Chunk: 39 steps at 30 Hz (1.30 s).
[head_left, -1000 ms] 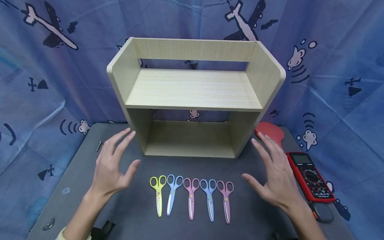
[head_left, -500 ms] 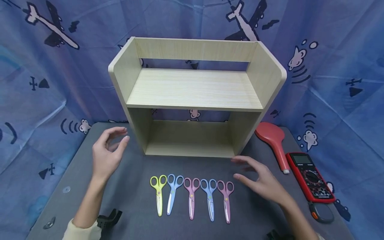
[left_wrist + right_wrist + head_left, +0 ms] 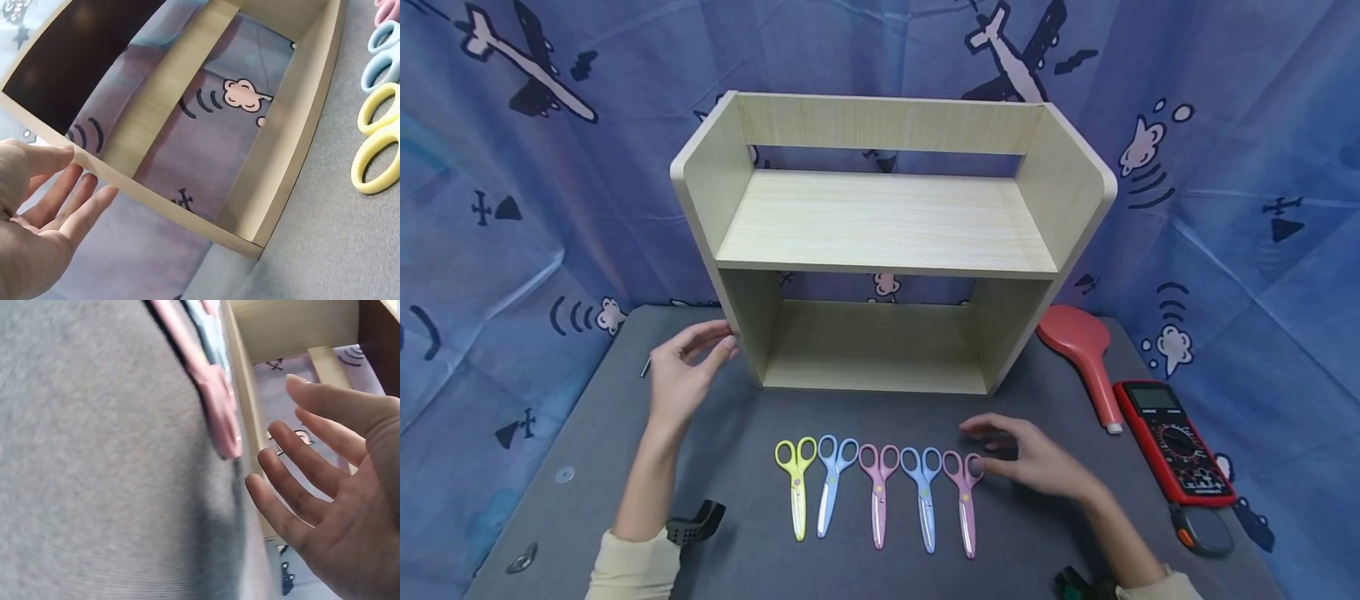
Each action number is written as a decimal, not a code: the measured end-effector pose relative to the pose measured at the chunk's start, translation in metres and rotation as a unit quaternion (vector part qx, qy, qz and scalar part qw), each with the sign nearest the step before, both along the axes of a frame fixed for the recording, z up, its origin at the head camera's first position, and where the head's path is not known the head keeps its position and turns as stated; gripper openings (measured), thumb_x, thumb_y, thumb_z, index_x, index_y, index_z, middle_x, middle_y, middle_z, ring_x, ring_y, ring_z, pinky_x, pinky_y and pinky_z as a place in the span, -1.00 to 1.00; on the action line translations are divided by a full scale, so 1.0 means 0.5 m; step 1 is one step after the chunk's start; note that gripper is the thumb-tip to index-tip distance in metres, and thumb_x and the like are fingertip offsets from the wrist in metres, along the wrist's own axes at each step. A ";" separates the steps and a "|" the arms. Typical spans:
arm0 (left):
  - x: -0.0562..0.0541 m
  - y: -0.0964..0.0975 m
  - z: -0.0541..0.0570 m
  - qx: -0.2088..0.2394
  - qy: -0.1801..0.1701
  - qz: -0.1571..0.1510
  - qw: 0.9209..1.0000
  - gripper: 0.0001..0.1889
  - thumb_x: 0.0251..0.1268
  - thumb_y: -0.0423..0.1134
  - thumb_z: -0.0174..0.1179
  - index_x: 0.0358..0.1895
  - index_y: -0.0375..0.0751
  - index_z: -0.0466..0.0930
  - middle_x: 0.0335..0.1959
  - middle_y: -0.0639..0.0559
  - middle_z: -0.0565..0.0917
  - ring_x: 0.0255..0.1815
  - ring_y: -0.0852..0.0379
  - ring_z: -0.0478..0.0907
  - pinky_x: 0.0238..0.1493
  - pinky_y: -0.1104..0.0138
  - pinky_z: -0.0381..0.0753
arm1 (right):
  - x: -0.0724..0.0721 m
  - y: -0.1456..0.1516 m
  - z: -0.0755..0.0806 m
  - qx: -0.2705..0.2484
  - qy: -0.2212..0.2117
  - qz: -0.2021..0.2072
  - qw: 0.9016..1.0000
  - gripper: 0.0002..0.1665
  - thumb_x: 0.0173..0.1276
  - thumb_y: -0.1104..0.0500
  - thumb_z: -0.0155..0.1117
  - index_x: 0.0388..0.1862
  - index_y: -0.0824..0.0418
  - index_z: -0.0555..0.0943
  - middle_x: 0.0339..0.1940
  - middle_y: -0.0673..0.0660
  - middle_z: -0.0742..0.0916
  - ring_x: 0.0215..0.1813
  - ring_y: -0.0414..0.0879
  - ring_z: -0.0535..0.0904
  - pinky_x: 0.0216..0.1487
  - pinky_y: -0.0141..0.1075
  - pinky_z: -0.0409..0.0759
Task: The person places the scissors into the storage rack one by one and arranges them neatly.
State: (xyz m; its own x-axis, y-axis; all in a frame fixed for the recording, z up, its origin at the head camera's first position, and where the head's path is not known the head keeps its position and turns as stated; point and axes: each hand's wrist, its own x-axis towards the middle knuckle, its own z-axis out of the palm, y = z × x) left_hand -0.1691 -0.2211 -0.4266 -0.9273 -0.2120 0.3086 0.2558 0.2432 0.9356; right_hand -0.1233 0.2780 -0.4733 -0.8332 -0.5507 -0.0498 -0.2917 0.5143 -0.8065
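Since the earlier frame, the right grip (image 3: 1037, 458) has moved closer to the right-end pink scissors (image 3: 966, 498), and the left grip (image 3: 683, 375) in toward the pale shelf (image 3: 886, 225). Neither holds anything: right fingers curve loosely, parted, just beside the scissors' handle; left fingers are relaxed, tips at the shelf's left edge, contact unclear. Those scissors lie on the worktop (image 3: 737, 467) before the shelf.

Free lane between shelf (image 3: 883, 223) and scissors (image 3: 878, 493), right hand (image 3: 1037, 458) at end
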 end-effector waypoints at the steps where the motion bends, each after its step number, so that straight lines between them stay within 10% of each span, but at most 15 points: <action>1: -0.002 0.000 -0.002 0.010 -0.008 -0.003 1.000 -0.71 0.50 -0.38 0.41 0.19 -0.36 0.76 0.03 0.00 0.83 -0.02 0.36 0.81 0.05 0.45 0.90 | -0.003 0.001 -0.005 0.001 -0.004 0.004 1.000 -0.40 0.51 0.12 0.52 0.45 0.24 0.60 0.36 0.25 0.75 0.37 0.07 0.68 0.34 -0.19 0.84; 11: -0.014 -0.006 -0.030 0.080 -0.076 0.001 0.994 -0.66 0.43 -0.30 0.49 0.15 -0.40 0.78 -0.17 0.30 0.86 -0.14 0.35 0.85 0.03 0.42 0.92 | -0.023 0.005 -0.034 0.015 -0.032 0.033 0.999 -0.39 0.44 0.08 0.57 0.41 0.15 0.64 0.31 0.17 0.77 0.24 -0.02 0.67 0.28 -0.40 0.73; 39: -0.021 -0.006 -0.052 0.156 -0.061 -0.009 0.986 -0.67 0.35 -0.43 0.51 0.11 -0.52 0.77 -0.20 0.19 0.89 -0.16 0.23 0.89 0.03 0.34 0.92 | -0.034 0.017 -0.031 0.049 -0.024 0.084 0.995 -0.26 0.33 0.08 0.67 0.46 0.12 0.64 0.10 0.06 0.78 0.04 -0.16 0.63 0.04 -0.42 0.68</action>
